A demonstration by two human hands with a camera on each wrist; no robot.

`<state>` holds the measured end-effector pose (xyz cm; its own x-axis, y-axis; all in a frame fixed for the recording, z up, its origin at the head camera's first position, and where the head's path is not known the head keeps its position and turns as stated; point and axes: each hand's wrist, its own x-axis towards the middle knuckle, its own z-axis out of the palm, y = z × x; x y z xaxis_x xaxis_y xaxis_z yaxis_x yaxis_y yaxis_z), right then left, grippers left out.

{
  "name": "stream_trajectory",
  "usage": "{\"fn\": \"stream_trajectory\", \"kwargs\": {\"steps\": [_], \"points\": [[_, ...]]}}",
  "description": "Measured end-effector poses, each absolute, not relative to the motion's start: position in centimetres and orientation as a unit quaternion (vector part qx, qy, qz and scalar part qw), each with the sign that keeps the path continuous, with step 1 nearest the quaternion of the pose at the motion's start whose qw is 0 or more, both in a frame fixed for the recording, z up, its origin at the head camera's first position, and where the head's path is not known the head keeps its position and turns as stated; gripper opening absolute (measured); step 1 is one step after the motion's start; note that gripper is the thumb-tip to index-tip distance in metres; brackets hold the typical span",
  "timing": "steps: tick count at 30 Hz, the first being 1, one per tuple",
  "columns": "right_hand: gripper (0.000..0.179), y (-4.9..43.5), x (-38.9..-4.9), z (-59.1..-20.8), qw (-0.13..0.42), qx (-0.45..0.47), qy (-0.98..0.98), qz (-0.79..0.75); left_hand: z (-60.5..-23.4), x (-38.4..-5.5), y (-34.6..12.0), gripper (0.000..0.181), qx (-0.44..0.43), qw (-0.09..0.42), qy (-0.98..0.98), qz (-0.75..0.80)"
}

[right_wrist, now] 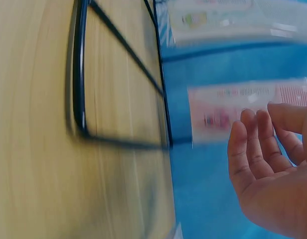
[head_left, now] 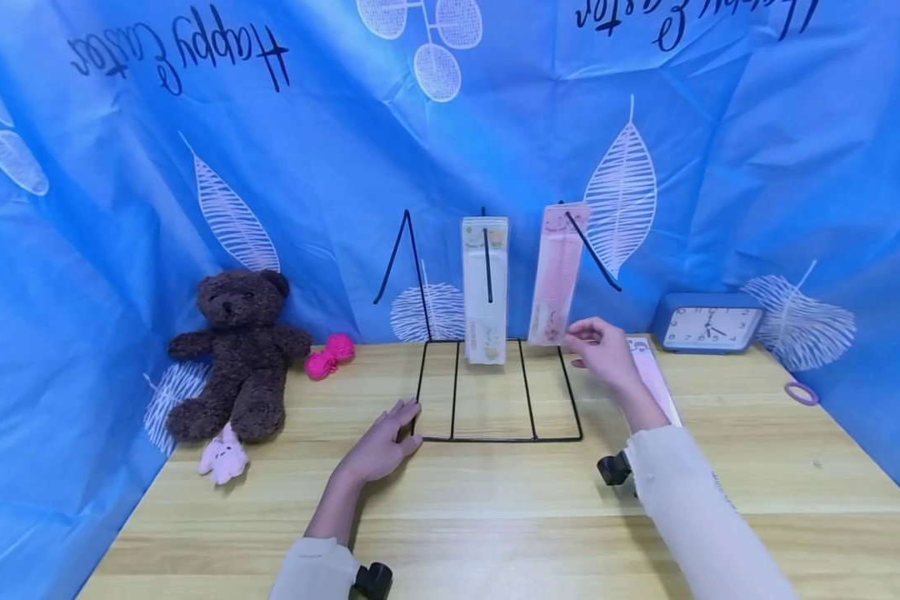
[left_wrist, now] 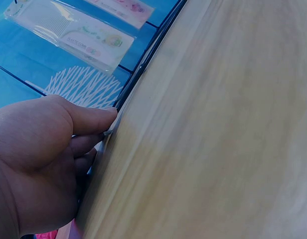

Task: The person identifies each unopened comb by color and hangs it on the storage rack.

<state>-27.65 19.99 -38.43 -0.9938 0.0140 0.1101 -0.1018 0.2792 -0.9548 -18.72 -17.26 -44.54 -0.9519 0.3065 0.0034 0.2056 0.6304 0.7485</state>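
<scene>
"So, where's the pink comb packet?"
"Over on the right of the black wire rack, hanging tilted from a slanted hook. The right hand is just beside its lower end, fingers loosely bent, gripping nothing that I can see."
"And the left hand?"
"Pinching the rack's near left corner."
"How would the packet handle?"
"Light, I'd guess, slick outside, stiff, maybe brittle if bent. I'd pinch its lower end, thumb in front."
</scene>
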Motion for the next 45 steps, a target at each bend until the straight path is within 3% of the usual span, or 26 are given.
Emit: {"fn": "stream_trajectory", "kwargs": {"steps": [11,17,27,37,45], "points": [[0.038,26.4,-26.6,-38.8,0.06,-0.013,-0.83,0.554,-44.7,-19.0,-17.2,0.055,0.137,0.066,0.904,0.4],[0.041,28.0,-26.1,-38.7,0.04,-0.066,-0.84,0.537,-44.7,-19.0,-17.2,0.055,0.139,0.065,0.902,0.403],[0.049,30.4,-25.3,-39.8,0.041,-0.073,-0.85,0.519,-44.4,-18.8,-17.2,0.055,0.141,0.069,0.9,0.406],[0.065,33.0,-25.1,-41.3,-0.001,-0.072,-0.863,0.501,-44.5,-18.8,-17.1,0.055,0.144,0.07,0.902,0.402],[0.082,34.0,-25.2,-41.5,-0.066,-0.07,-0.875,0.475,-44.5,-18.6,-17.1,0.053,0.148,0.061,0.902,0.4]]}}
